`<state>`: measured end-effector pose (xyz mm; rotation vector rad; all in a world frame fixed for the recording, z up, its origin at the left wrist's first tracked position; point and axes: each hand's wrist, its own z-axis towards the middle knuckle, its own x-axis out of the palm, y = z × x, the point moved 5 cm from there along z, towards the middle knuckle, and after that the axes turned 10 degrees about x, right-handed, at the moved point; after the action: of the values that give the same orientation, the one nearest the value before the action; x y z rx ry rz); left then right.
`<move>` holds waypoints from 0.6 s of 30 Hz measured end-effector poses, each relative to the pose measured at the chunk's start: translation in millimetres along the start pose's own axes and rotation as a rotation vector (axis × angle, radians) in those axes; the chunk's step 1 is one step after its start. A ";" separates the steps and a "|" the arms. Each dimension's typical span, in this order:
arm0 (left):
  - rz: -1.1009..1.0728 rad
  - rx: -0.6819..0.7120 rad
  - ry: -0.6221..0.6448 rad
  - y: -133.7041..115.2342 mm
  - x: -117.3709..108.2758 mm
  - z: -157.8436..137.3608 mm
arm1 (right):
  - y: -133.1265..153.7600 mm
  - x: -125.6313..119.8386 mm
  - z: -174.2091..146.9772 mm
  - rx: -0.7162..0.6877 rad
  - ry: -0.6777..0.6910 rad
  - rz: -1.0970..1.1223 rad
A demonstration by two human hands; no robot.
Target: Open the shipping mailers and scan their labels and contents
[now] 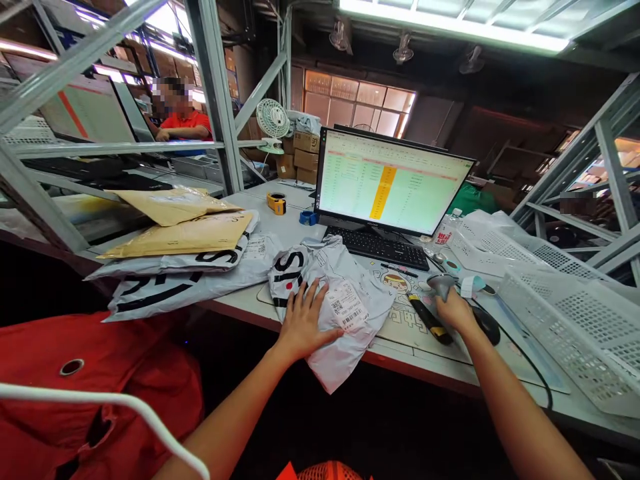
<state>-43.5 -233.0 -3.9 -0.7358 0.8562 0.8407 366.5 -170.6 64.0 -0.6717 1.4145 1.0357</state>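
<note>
Steadying a parcel this soft seems to call for light, even pressure: the left hand point(305, 325) lies palm down with its fingers spread wide on the left part of the grey mailer point(373, 293), and its thumb, just beside the lower edge of the shipping label point(349, 305), is best kept off the printed codes. Smoothing the film around the label would probably help it lie flat. The right hand point(454, 311), right of centre, has its fingers closed around the handheld scanner point(440, 285), though most of the grip is hidden; that hand needs care beside the utility knife point(430, 320) and the black mouse point(486, 325). The mailer is at the centre of the frame, on the counter point(250, 199) in front of the keyboard point(383, 248), its lower corner jutting past the front edge. It looks thin, glossy and wrinkled, with bold black lettering and a red dot at its upper left; the white label carries a square code and a barcode.
</note>
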 end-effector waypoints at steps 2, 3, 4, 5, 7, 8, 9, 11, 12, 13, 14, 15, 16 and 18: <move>0.009 0.009 -0.016 1.0 1.1 -0.5 | -10.7 17.5 1.8 0.063 0.022 -0.034; 0.014 0.011 -0.023 1.6 1.6 -0.8 | -14.3 24.9 0.9 0.086 0.039 -0.043; 0.018 0.012 -0.027 2.2 2.3 -1.1 | -16.0 30.4 -0.5 0.086 0.040 -0.047; 0.022 0.012 -0.030 2.7 3.1 -1.3 | -16.3 34.7 -2.2 0.075 0.031 -0.048; 0.030 0.015 -0.033 3.6 4.7 -1.7 | -15.0 40.2 -5.5 0.050 -0.017 -0.049; 0.033 0.016 -0.034 3.9 5.3 -1.9 | -13.7 41.9 -7.0 0.043 -0.051 -0.049; 0.037 0.016 -0.036 4.1 5.7 -2.0 | -11.7 43.2 -8.3 0.035 -0.090 -0.048; 0.042 0.013 -0.036 4.5 6.0 -1.9 | -6.2 44.6 -10.6 0.025 -0.180 -0.040; 0.043 0.011 -0.032 4.6 5.9 -1.8 | -3.0 45.0 -11.7 0.027 -0.225 -0.034; 0.043 0.009 -0.027 4.6 5.7 -1.6 | 0.5 45.7 -12.7 0.031 -0.262 -0.027; 0.043 0.007 -0.021 4.5 5.3 -1.3 | 4.2 46.5 -13.7 0.035 -0.287 -0.021; 0.042 0.006 -0.017 4.2 4.7 -1.0 | 7.9 47.4 -14.6 0.041 -0.298 -0.016; 0.041 0.006 -0.012 3.9 4.2 -0.7 | 11.5 48.1 -15.4 0.049 -0.296 -0.011; 0.040 0.005 -0.003 3.0 3.2 -0.3 | 18.3 47.0 -16.2 0.063 -0.277 -0.006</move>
<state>-44.9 -230.8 -7.4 -0.7152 0.8725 0.8746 336.6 -168.7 20.3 -0.4655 1.1976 1.0320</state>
